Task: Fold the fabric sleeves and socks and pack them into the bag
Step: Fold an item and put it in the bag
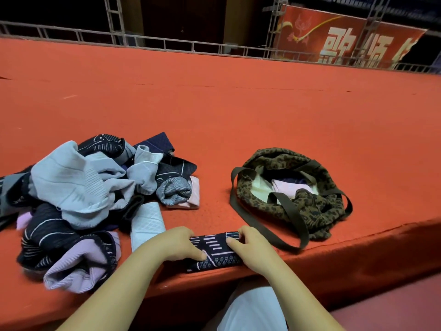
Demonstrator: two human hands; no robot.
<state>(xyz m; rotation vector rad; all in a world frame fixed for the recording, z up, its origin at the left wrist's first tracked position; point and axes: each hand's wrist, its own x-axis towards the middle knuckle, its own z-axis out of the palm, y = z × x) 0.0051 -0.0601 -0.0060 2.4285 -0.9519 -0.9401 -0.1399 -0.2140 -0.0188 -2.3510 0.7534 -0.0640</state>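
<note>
A dark navy sleeve with pale pink stripes and a diamond pattern (216,253) lies folded near the front edge of the red surface. My left hand (177,243) grips its left end, thumb on top. My right hand (250,247) pinches its right end. To the right and further back sits the leopard-print bag (310,206), open, with pale pink and dark folded pieces inside. On the left, a heap of sleeves and socks (78,194) in light blue, lilac and black is spread out.
A white mesh-patterned piece (148,223) lies between the heap and my left hand. The bag's dark strap (262,235) loops toward my right hand. The red cloth-covered platform (238,103) stretches back to a metal railing (167,44) and a red banner (346,41).
</note>
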